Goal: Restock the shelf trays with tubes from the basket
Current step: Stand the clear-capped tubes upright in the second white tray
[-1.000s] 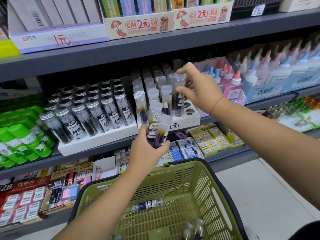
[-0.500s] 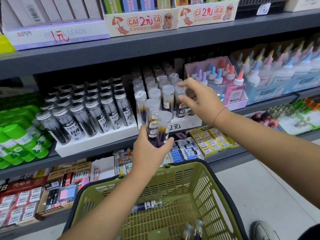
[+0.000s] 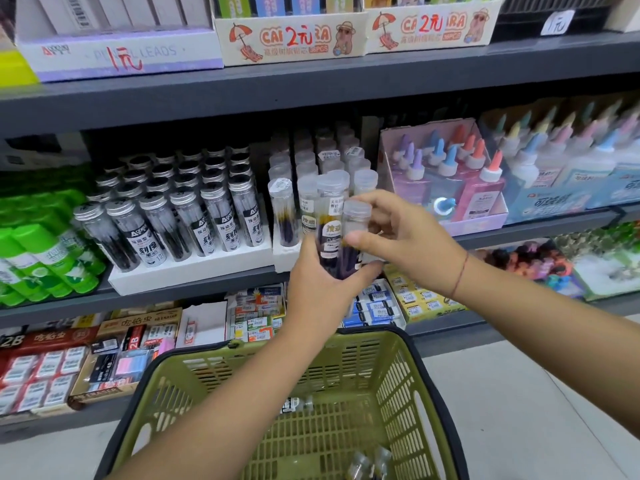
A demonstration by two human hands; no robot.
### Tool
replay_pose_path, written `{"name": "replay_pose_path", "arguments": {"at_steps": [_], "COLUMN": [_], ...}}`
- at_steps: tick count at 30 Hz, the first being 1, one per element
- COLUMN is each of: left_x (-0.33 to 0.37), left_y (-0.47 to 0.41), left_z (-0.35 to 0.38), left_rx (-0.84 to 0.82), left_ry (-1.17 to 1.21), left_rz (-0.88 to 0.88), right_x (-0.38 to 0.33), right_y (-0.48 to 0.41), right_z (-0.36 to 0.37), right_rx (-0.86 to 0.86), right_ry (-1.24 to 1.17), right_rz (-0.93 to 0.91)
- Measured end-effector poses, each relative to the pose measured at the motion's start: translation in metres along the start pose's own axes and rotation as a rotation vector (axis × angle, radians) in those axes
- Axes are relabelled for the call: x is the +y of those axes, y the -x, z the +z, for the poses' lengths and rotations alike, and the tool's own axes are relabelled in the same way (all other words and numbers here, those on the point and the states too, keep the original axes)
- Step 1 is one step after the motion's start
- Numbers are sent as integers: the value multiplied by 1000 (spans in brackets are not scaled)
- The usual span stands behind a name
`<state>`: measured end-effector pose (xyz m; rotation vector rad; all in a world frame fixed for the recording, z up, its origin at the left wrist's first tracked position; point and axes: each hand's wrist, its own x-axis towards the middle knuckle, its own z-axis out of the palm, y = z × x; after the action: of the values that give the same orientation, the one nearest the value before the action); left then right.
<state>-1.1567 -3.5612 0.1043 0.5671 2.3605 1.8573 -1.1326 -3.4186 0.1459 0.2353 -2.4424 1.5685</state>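
The left hand (image 3: pixel 320 275) is wrapped round the lower halves of the held tubes (image 3: pixel 331 258), two clear-capped tubes with dark violet contents, and holds them upright just in front of the white tray (image 3: pixel 284 255), level with its front row. The right hand (image 3: pixel 412 244) comes in from the tray's right side and has its thumb and curled fingers closed on the upper part of the right tube (image 3: pixel 356 220), the one standing lower of the pair, so that tube is gripped by both hands at once. Its long axis is close to vertical, cap up, which already matches the tubes (image 3: pixel 282 216) standing in the tray behind it. The move ahead probably turns on this: the right tube lies on the side nearer the right hand, so it can be drawn upward out of the left fist and carried back over the tray without turning it. Any free holes in the tray are hidden behind the two hands, so which slot it goes to cannot be told. The green basket (image 3: pixel 391 393) hangs below and in front of the tray, with one tube (image 3: pixel 298 405) lying on its side in it and a few more (image 3: pixel 370 462) at its near end.
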Motion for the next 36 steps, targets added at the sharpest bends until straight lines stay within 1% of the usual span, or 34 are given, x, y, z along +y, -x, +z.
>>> {"name": "replay_pose_path", "arguments": {"at_steps": [3,6,9,13,15,16,18,21,24,27,29,32,36], "left_x": [0,-7,-12,-17,-22,-24,-28,-33,-36,-38,-39,-40,-41], "left_y": [4,3,-1,-4,-5,-7,-10,-17,-20,-22,-23,-23,-23], "left_z": [3,2,6,13,17,17,18,16,13,11,9,9,8], "left_rx": [-18,62,112,85,93,99,114,114,105,95,88,82,77], "left_ry": [-44,-153,-220,-287,-321,-332,-340,-339,-307,-284,-272,-255,-233], "left_rz": [-8,37,92,102,126,134,141,145,137,134,127,119,108], "right_x": [1,-4,-2,14,19,20,20,20,25,31,29,28,30], "right_y": [0,-10,-25,-52,-70,-79,-97,-125,-150,-163,-165,-167,-171], "right_z": [-17,-55,-90,-104,-102,-101,-102,-101,-94,-89,-91,-100,-109], "right_rx": [34,197,330,430,456,466,458,393,325,270,268,259,226], "right_ry": [-43,-25,82,348,372,335,316,501,613,598,565,679,692], "right_rz": [-13,-53,-96,-18,4,-5,5,115,100,128,103,144,138]}}
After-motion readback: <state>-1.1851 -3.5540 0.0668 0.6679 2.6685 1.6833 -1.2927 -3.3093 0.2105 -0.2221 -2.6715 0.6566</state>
